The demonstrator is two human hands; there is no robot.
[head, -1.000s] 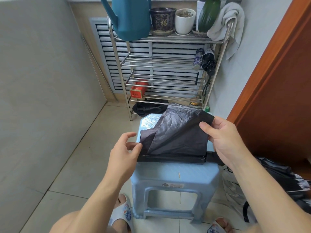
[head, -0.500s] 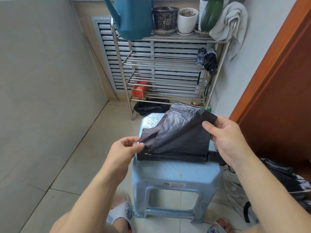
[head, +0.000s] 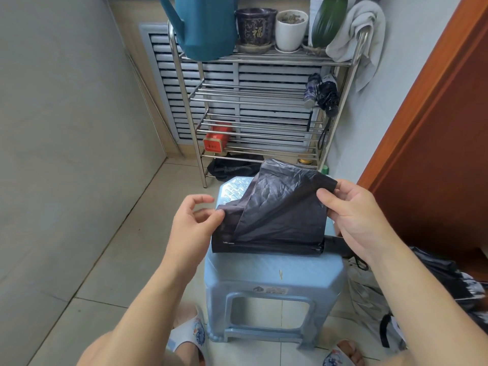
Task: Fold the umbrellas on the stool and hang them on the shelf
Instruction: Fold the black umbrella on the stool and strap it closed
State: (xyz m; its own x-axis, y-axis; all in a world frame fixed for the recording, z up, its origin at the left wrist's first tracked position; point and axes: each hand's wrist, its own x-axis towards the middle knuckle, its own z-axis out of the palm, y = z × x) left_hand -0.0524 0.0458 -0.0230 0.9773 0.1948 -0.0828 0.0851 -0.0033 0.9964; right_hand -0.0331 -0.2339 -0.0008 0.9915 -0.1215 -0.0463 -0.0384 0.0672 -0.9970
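At mid-frame on the stool (head: 274,270), both hands, left hand (head: 194,228) and right hand (head: 356,215), pinch a half-folded black umbrella (head: 277,215), while apparently two folded umbrellas (head: 323,92) already hang on the shelf (head: 253,91).

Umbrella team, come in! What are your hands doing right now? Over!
Left hand and right hand each pinch the umbrella canopy. It lies on the stool, unrolled. Two umbrellas hang on the shelf. Nothing in the way.
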